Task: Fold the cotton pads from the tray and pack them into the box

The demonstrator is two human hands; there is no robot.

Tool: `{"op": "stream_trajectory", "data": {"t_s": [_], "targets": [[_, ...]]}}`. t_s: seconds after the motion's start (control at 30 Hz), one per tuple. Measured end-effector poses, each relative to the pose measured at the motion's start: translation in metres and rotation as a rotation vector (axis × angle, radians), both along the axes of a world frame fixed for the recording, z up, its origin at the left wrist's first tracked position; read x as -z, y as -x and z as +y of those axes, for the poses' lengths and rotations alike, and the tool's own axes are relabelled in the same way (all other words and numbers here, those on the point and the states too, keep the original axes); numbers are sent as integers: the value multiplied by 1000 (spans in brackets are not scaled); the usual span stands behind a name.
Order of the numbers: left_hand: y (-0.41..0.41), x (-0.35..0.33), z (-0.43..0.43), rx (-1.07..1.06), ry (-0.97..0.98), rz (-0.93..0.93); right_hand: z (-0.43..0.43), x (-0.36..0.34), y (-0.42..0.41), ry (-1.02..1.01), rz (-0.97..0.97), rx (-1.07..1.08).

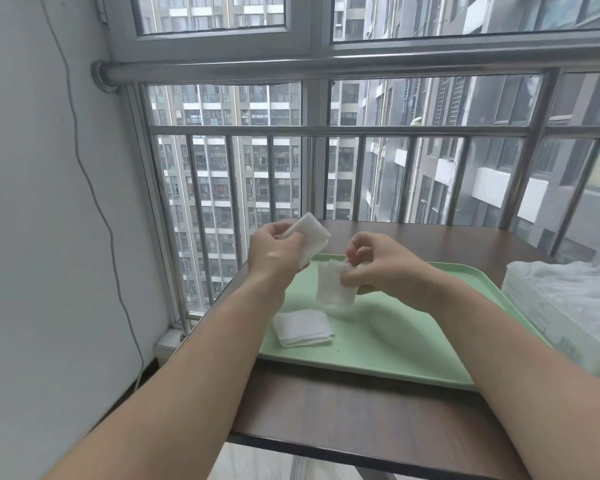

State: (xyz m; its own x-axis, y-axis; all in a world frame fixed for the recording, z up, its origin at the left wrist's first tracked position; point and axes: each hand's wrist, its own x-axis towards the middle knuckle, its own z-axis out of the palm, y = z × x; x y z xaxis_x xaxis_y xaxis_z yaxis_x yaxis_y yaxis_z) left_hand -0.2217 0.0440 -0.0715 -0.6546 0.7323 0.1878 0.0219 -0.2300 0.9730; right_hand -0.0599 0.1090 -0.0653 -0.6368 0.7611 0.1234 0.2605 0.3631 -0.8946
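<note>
My left hand (274, 252) holds a small stack of folded white cotton pads (310, 237) up above the far left corner of the green tray (388, 344). My right hand (378, 265) pinches the top edge of a single thin cotton pad (331, 289), which hangs down over the tray. A loose pile of flat white pads (303, 329) lies on the tray's left side. The white box (561, 327) stands at the right, just beyond the tray's right rim, with crinkled white plastic wrap (582, 285) over its top.
The tray sits on a dark brown wooden table (343, 410) that ends close to a steel balcony railing (326, 131) and window. A white wall with a hanging cable (94, 188) is on the left.
</note>
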Motion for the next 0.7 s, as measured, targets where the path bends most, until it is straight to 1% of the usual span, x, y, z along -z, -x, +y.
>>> {"op": "stream_trajectory", "data": {"t_s": [0.13, 0.27, 0.33, 0.43, 0.53, 0.7], "targets": [[0, 0, 0, 36, 7, -16, -5, -8, -11, 121, 213, -150], [-6, 0, -1, 186, 53, -12, -10, -10, -12, 119, 318, -142], [-10, -1, -2, 265, 46, -25, -11, -11, -12, 92, 336, -94], [-15, -2, -5, 330, 27, 0, -13, -11, -13, 1, 299, -7], [-15, -3, -5, 369, 23, 20, -15, -11, -13, -70, 282, 72], [-14, -2, -6, 402, 26, 43, -12, -11, -12, -104, 320, 142]]}}
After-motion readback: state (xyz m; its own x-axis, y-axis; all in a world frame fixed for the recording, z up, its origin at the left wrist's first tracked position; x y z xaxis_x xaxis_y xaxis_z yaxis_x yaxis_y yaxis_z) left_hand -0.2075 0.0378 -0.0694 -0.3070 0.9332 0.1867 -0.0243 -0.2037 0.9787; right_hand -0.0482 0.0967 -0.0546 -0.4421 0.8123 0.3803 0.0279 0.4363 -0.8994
